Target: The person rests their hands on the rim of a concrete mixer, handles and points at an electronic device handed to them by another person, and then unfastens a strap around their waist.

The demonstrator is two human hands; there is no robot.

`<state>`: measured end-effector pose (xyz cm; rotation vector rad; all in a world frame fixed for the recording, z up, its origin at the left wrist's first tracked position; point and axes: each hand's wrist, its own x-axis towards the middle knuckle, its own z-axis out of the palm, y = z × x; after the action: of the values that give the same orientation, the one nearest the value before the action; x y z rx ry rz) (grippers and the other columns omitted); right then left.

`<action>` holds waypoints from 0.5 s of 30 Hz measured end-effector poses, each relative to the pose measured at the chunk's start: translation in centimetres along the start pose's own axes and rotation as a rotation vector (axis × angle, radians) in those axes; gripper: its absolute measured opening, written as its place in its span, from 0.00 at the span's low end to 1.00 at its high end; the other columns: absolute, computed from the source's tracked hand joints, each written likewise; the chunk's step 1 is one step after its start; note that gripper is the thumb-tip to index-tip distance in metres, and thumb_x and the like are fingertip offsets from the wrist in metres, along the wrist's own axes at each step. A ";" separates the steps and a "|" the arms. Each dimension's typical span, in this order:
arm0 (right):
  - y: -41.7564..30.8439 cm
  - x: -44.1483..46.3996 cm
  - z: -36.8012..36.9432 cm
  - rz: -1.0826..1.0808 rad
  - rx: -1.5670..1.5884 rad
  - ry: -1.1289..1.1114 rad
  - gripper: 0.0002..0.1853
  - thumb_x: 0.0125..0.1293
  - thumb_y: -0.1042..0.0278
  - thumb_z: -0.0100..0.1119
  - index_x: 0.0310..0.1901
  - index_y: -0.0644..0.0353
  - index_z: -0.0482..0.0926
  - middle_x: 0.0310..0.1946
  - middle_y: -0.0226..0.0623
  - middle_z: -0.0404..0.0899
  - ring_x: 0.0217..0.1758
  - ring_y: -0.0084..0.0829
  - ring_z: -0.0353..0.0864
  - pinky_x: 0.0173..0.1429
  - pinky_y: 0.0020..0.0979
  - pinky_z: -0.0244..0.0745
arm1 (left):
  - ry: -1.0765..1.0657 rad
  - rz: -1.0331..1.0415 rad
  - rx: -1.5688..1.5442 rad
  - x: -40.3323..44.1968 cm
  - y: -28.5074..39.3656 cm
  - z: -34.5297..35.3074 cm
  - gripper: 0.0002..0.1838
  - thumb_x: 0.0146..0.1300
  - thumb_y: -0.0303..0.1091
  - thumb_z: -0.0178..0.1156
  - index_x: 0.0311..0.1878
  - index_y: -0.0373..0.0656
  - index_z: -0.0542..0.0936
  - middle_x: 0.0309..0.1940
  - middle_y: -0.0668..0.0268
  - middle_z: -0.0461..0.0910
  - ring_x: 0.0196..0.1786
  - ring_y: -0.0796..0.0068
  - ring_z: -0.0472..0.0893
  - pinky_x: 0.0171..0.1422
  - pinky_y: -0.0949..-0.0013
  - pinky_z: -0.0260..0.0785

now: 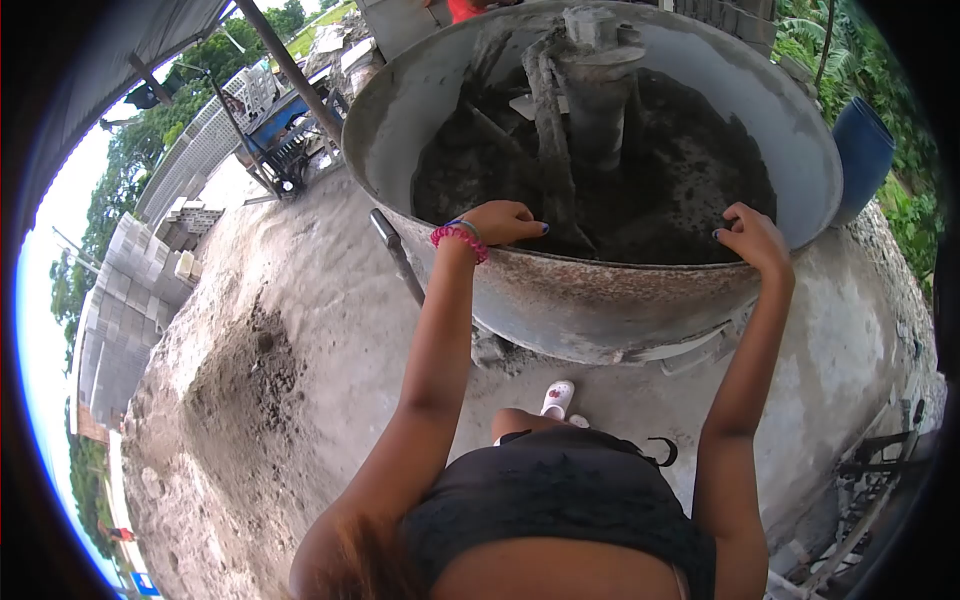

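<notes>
The floor of the mixer drum (610, 310) lies hidden under dark mix (690, 180) — the red garment (466, 10) beyond, cut off by the top edge

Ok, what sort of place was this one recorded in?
Probably an outdoor concrete-block yard: a large round mixing pan holds dark, wet-looking mix, and grey blocks stand stacked along the picture's left side.

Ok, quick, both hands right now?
Left hand: at the mixing drum's rim, nothing seen held; fingers partly hidden, open or closed cannot be told.
Right hand: open, loosely curled at the rim, nothing seen held.
</notes>
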<state>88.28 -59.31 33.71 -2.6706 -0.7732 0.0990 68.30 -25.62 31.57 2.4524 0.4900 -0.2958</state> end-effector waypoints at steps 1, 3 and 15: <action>-0.1 0.0 0.1 0.016 0.002 0.012 0.21 0.55 0.52 0.62 0.47 0.54 0.76 0.40 0.38 0.79 0.44 0.39 0.78 0.49 0.37 0.71 | 0.016 0.015 0.018 -0.1 -0.1 0.1 0.30 0.59 0.58 0.56 0.51 0.40 0.78 0.43 0.59 0.81 0.44 0.68 0.79 0.52 0.68 0.69; -0.2 0.1 0.3 0.048 0.009 0.035 0.20 0.56 0.50 0.61 0.46 0.52 0.77 0.39 0.37 0.79 0.43 0.39 0.79 0.48 0.36 0.71 | 0.048 0.044 0.056 -0.8 0.5 0.0 0.29 0.58 0.57 0.56 0.50 0.39 0.78 0.44 0.59 0.81 0.46 0.67 0.79 0.53 0.68 0.69; 0.8 0.6 0.9 -0.017 0.012 0.059 0.18 0.57 0.49 0.59 0.44 0.51 0.78 0.37 0.36 0.80 0.43 0.37 0.79 0.49 0.34 0.70 | 0.135 -0.005 0.022 -0.2 0.4 0.1 0.27 0.58 0.55 0.58 0.47 0.39 0.80 0.38 0.59 0.81 0.41 0.70 0.79 0.48 0.69 0.71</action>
<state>89.01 -59.33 32.58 -2.6427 -0.7743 0.0208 68.25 -26.03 31.78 2.5041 0.5533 -0.1396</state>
